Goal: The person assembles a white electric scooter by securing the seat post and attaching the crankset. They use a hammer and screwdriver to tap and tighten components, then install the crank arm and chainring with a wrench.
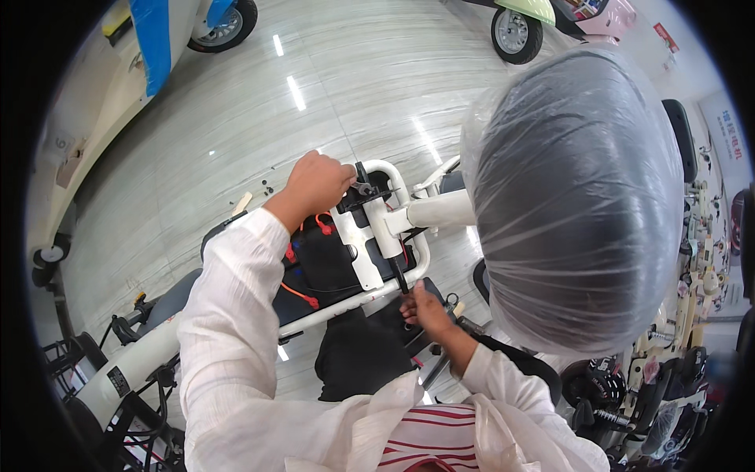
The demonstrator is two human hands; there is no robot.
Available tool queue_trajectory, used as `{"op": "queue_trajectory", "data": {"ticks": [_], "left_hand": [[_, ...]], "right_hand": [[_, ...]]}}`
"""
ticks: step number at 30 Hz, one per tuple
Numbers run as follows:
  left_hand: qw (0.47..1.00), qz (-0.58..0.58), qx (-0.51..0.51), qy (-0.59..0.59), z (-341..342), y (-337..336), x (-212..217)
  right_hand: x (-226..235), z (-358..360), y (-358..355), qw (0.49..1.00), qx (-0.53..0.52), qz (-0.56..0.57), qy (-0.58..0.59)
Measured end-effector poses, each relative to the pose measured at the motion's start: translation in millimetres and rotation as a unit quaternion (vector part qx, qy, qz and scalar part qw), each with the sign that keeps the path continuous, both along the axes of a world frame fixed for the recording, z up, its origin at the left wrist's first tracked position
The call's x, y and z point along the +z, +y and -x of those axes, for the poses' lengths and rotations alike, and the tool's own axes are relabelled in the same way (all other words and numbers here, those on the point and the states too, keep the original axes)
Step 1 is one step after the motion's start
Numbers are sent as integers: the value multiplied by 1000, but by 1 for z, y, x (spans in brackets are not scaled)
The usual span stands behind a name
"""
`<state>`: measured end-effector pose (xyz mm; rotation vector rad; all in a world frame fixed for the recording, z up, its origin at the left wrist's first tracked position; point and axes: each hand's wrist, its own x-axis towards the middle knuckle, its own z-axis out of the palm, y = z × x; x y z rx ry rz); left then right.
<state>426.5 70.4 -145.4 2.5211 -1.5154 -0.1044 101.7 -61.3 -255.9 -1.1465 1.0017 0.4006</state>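
Note:
A white tubular frame [429,259] of an electric scooter or bike lies in front of me, with a black rod [399,274] passing along its short white cross tube [383,228]. At the rod's far end my left hand [318,181] is closed on a small silver piece that looks like a wrench [363,188], beside a black bracket [364,200]. My right hand [429,311] is closed with its fingertips at the rod's near end; the palm side is partly hidden. Below the frame sit black battery-like blocks [326,256] with orange-red cables [301,296].
A large plastic-wrapped seat [578,200] stands close on my right. Small loose parts [267,187] lie on the shiny floor past my left forearm. Scooters stand at the far left and far right, including a green one [525,9]. Vehicle parts [676,393] crowd the right side.

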Motion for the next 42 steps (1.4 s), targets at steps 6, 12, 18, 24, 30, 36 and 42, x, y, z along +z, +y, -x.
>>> {"op": "queue_trajectory", "data": {"ticks": [6,12,18,24,30,36,42], "left_hand": [[997,-44,-66,8,-25,-20,-3],[987,-81,-134,-19,-27,-38,7],[989,-112,-98,-3,-27,-26,3],[977,-88,168,96,34,-4,-6],[969,-34,217,109,58,-6,12],[999,-27,17,-24,8,-16,23],[985,-59,-138,-81,-28,-43,13]], "right_hand": [[47,39,-50,895,171,354,-213],[125,55,-68,794,177,506,-288],[355,13,-26,891,324,248,-197],[443,-107,-6,819,-92,387,-413],[453,-214,-44,548,197,744,-328],[469,-190,-42,705,201,598,-324],[462,-195,-43,720,205,568,-341]]}}
